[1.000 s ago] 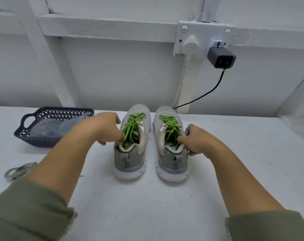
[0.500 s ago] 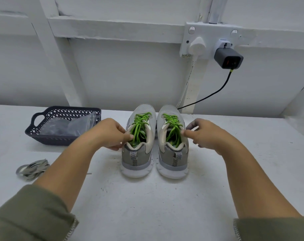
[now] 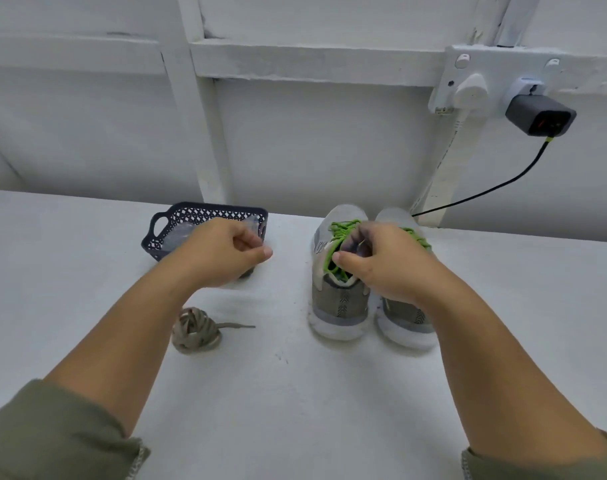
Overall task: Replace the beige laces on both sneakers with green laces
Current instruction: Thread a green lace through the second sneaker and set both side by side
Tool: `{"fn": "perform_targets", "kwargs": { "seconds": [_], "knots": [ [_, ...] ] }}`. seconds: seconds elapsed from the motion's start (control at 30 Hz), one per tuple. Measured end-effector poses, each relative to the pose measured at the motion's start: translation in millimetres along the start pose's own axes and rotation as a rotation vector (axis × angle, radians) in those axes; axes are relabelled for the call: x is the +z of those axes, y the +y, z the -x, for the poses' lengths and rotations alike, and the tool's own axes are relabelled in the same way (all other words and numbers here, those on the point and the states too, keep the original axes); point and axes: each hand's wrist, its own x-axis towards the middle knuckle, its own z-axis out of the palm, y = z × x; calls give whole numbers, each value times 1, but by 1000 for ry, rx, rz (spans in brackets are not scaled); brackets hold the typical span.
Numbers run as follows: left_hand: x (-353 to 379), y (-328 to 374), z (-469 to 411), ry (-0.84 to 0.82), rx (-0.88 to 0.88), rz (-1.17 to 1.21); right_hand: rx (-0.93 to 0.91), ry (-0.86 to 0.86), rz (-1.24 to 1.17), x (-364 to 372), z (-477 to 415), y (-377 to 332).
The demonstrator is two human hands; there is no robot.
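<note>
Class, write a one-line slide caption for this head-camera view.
Both sneakers carry green laces; right hand over them, left hand curled near the basket, beige laces bundled on the table.

The white table (image 3: 295,393) in front of me is carrying a pair of grey sneakers right of centre, standing side by side, heels toward me. One sneaker (image 3: 340,303) is sitting just left of the other sneaker (image 3: 404,317), both showing green laces (image 3: 340,228). The coiled beige laces (image 3: 195,330) are lying left of centre, apart from the shoes. A dark mesh basket (image 3: 205,211) is sitting behind them near the wall.
</note>
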Motion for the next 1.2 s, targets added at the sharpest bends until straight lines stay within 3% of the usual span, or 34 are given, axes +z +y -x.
{"fn": "perform_targets", "kwargs": {
  "seconds": [0.33,0.53,0.8,1.0,1.1,1.2],
  "knots": [
    [-59,-94,17,-95,-35,-175,-89,-100,124,91,-16,-72],
    [-55,-136,18,-365,-145,-327,-121,-324,167,161,-21,-75],
    [-37,-144,4,-281,-147,-288,-356,-307,309,197,-24,-64],
    [-38,-133,4,-268,-285,-215,-117,-108,68,198,-18,-70],
    [-37,-133,7,-214,-404,-182,-13,-141,205,207,-18,-70],
    [-27,-132,11,-313,-386,-407,-40,-169,274,216,-17,-66]
  ]
}}
